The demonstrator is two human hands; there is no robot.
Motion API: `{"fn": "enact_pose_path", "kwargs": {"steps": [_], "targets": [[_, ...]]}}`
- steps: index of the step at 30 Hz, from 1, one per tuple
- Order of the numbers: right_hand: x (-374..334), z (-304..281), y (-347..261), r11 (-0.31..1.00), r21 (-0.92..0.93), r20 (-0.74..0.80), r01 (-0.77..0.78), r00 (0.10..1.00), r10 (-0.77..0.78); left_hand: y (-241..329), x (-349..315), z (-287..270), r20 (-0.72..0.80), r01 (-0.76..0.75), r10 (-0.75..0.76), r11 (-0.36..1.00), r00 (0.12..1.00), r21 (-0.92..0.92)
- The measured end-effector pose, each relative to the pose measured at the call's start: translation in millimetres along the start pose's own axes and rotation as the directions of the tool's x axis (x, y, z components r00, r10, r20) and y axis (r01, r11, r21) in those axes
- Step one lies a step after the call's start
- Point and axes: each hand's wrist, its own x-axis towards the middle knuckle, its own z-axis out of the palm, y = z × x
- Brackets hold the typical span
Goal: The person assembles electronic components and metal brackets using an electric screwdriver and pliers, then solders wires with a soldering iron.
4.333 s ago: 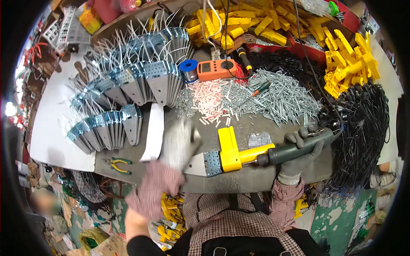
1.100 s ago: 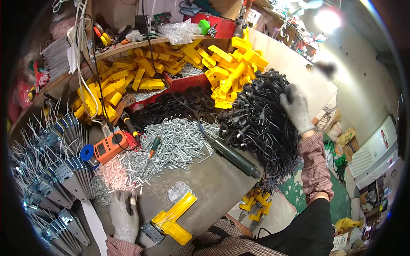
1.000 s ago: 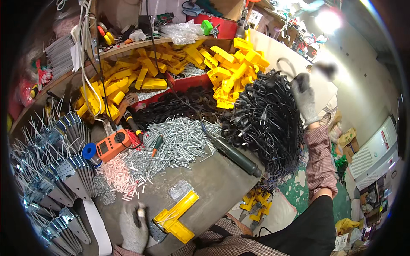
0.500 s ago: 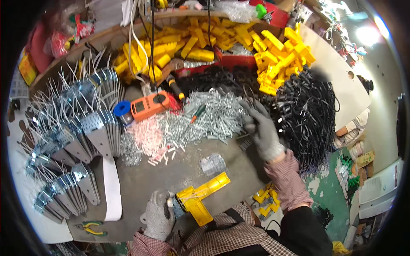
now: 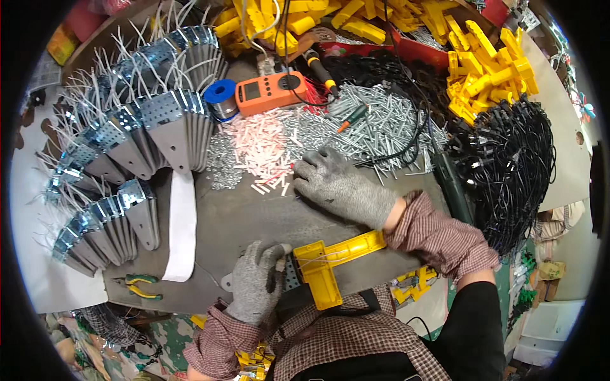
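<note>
My left hand (image 5: 257, 282), in a grey glove, is closed on the perforated metal bracket (image 5: 291, 277) at the left end of a yellow plastic housing (image 5: 323, 284). The housing has a long arm to the right, and thin white wires cross it. My right hand (image 5: 340, 184), also gloved, reaches across to the front edge of the loose parts. Its fingers are curled down beside the pale pink sleeves (image 5: 257, 143) and small silver screws (image 5: 308, 130); whatever they pinch is hidden. Longer silver screws (image 5: 381, 120) lie behind it, with a green-handled screwdriver (image 5: 353, 118) on top.
An orange meter (image 5: 270, 93) and blue solder spool (image 5: 221, 98) stand behind the sleeves. Stacked metal brackets (image 5: 171, 124) with white wires fill the left. Pliers (image 5: 141, 286) lie near the front edge. A dark corded tool (image 5: 452, 187) and bundled black cables (image 5: 511, 171) are at right.
My right hand has moved left from the right side of the screws to the sleeves, its fingers curling. The dark corded tool now shows at right. My left hand keeps hold of the bracket. The view has shifted.
</note>
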Motion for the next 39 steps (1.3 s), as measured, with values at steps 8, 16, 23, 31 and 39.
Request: {"fn": "enact_pose_path", "kwargs": {"steps": [8,16,23,31,39], "targets": [[-35.3,-42.3,-25.5,-0.225,0.951,0.26,-0.211,0.941,0.218,19.0,33.3,-27.1,-0.13,0.162,-0.232,0.899,0.964,-0.406],[-32.8,20.7,-39.1,0.611,0.79,-0.331,0.046,0.871,0.362,4.2,63.4,-2.6,0.406,0.547,-0.47,0.211,0.783,-0.81],[-36.6,19.4,-35.8,-0.366,0.915,0.326,-0.17,0.845,0.423,1.5,63.3,-2.0,0.185,0.405,-0.382,0.649,0.905,-0.644],[-33.6,2.1,-31.9,-0.134,0.977,0.209,-0.165,0.857,0.47,-12.7,59.6,-7.6,0.22,0.48,-0.537,0.408,0.814,-0.777],[-38.9,7.4,-36.4,0.029,0.98,0.165,-0.198,0.88,0.444,4.8,69.1,-5.5,-0.05,-0.026,0.021,0.995,0.999,-0.1]]}}
